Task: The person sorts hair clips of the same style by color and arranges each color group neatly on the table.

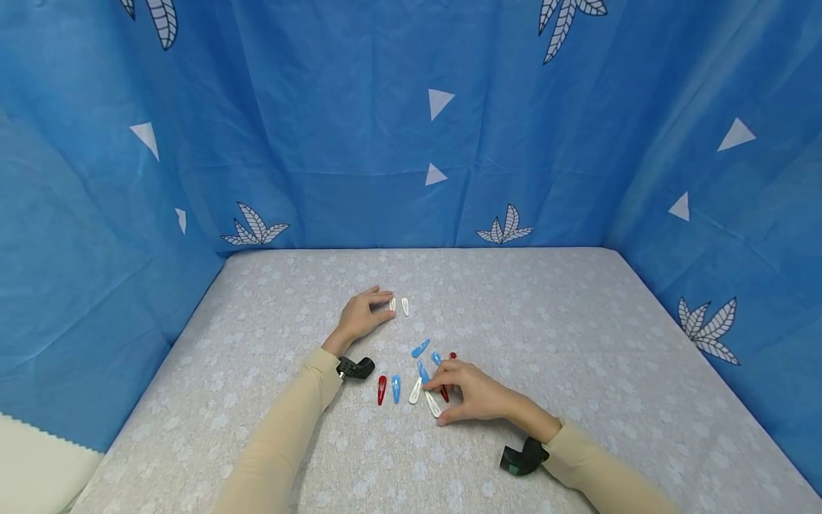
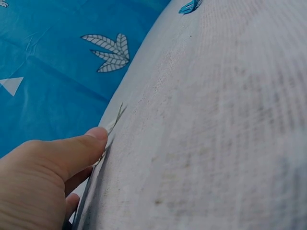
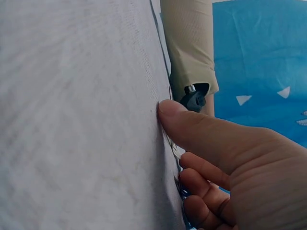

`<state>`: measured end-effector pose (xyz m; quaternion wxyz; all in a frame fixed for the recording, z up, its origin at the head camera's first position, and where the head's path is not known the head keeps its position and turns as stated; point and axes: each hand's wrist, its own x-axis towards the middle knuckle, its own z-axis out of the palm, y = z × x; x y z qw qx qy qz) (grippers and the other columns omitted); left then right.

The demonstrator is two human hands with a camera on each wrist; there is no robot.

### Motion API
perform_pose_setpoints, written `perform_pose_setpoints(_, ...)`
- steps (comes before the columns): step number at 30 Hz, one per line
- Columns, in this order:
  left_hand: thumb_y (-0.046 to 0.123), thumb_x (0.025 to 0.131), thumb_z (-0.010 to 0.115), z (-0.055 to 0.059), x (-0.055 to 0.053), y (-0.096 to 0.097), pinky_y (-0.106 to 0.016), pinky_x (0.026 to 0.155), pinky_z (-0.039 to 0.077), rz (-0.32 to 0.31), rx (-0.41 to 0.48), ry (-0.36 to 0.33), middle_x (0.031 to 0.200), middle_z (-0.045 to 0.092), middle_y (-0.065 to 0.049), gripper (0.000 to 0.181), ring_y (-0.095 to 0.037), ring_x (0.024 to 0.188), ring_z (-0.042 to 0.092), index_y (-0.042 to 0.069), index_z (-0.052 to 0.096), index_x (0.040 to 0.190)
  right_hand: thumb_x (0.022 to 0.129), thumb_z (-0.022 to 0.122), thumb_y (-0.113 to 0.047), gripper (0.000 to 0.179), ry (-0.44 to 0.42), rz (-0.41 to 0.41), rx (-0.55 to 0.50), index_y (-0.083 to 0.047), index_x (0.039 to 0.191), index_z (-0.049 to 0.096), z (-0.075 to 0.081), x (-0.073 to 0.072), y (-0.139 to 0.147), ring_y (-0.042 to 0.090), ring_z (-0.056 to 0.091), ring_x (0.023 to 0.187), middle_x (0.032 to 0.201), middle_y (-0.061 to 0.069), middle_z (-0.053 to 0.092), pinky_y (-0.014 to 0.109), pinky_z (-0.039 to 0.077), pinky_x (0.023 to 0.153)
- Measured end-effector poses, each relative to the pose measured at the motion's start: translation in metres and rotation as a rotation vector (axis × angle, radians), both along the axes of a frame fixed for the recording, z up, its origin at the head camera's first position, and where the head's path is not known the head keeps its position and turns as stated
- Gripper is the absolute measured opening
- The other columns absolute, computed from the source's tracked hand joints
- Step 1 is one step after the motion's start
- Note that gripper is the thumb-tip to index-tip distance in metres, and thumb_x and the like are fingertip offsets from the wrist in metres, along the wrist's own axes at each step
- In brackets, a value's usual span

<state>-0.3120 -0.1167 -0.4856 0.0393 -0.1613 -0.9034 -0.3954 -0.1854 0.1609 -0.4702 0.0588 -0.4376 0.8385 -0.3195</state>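
In the head view my left hand (image 1: 362, 314) is at the far part of the table, thumb and forefinger at the two ends of a white snap hair clip (image 1: 392, 305). A second white hair clip (image 1: 405, 307) lies just right of it. My right hand (image 1: 472, 392), nearer, has its thumb and forefinger around the ends of another white hair clip (image 1: 433, 405). Beside that hand lie a white clip (image 1: 415, 390), blue clips (image 1: 420, 348) and red clips (image 1: 452, 355), one partly under the fingers. In the right wrist view the thumb (image 3: 175, 112) is down at the cloth.
Left of the cluster, a red clip (image 1: 382, 390) and a blue clip (image 1: 396, 389) lie side by side. A pale patterned cloth (image 1: 546, 307) covers the table. Blue curtains (image 1: 359, 128) hang behind and at both sides. Each wrist bears a black camera (image 1: 525, 457).
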Motion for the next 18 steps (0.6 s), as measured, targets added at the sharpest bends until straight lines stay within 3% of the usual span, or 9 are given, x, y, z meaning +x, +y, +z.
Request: perform_pose_setpoints(18, 0.03, 0.086, 0.076, -0.0026, -0.0003, -0.0002, -0.056, 0.114, 0.033, 0.006, -0.022, 0.035, 0.143, 0.054, -0.012, 0.048, -0.031, 0.141, 0.041, 0.011, 0.065, 0.129, 0.073, 0.086, -0.036, 0.05, -0.008, -0.01, -0.004, -0.017, 0.117, 0.072, 0.0035, 0.0034, -0.0014, 0.004, 0.047, 0.079, 0.101, -0.007, 0.063, 0.014, 0.04, 0.069)
